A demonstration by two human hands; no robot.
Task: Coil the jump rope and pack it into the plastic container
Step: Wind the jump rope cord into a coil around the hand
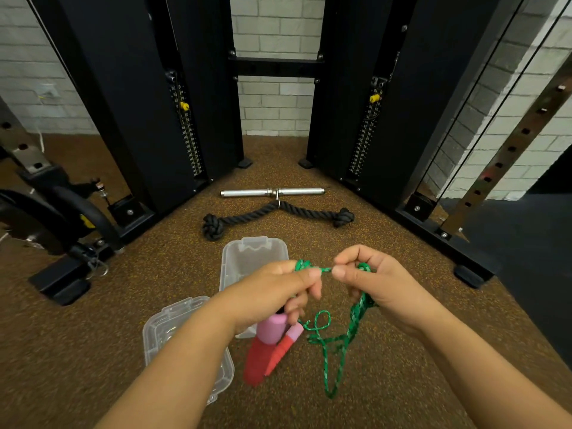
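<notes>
A green braided jump rope (337,342) is stretched taut between both hands and hangs in loose loops below them. My left hand (278,289) pinches the rope and also holds its two pink-and-red handles (272,339), which point down. My right hand (368,283) pinches the rope close to the left thumb and has several strands bunched in its palm. The clear plastic container (247,258) stands open on the floor just beyond my hands, partly hidden by them. Its clear lid (161,332) lies on the floor under my left forearm.
A black knotted rope attachment (278,215) and a chrome bar handle (272,192) lie on the brown speckled floor past the container. Black weight-stack columns (154,119) rise at left and right. A black machine base (62,280) sits at the left.
</notes>
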